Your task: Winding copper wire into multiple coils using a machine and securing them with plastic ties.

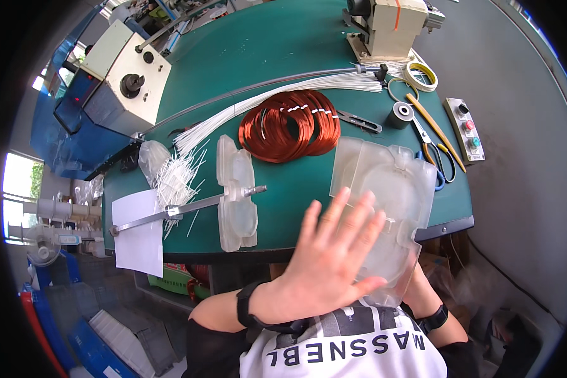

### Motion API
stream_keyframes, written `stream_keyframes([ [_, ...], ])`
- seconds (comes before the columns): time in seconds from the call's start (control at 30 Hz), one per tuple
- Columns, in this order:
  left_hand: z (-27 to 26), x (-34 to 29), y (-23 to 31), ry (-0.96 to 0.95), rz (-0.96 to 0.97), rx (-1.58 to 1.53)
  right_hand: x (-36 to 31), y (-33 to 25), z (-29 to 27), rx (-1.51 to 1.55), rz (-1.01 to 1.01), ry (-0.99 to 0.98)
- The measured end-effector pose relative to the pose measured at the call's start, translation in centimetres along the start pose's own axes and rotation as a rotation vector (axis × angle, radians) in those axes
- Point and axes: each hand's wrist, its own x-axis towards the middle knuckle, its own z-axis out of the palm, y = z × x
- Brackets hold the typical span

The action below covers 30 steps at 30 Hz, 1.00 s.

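A translucent plastic plate with rounded, molded contours slants over the table's front edge. My left hand is on top of it with fingers spread out and nothing gripped. My right hand holds the plate's lower right edge; its fingers are mostly hidden behind the plastic. Left of the plate, a similar translucent plastic piece stands on a metal rod with a threaded end. Behind the two lie coils of copper-colored wire, tied with white bands.
Scissors, a wooden stick, a dark spool, tape and snips lie at the right, beside a button box. White strips, short cut pieces, paper and a control box are at the left.
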Motion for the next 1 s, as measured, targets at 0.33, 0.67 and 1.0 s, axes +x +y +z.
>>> stream_keyframes([
  [0.33, 7.4, -8.3, -7.6, 0.462, -0.431, -1.09, 3.0, -3.9, 1.3, -0.717, -0.431, -0.584],
  [0.67, 0.6, -3.8, -5.2, 0.059, -0.01, 0.182, 8.6, -1.6, 3.3, -1.225, -0.999, -0.375],
  [1.0, -8.5, -14.1, -23.6, 0.62, -0.682, 0.205, 7.5, -4.6, 3.7, -0.379, -0.229, -0.506],
])
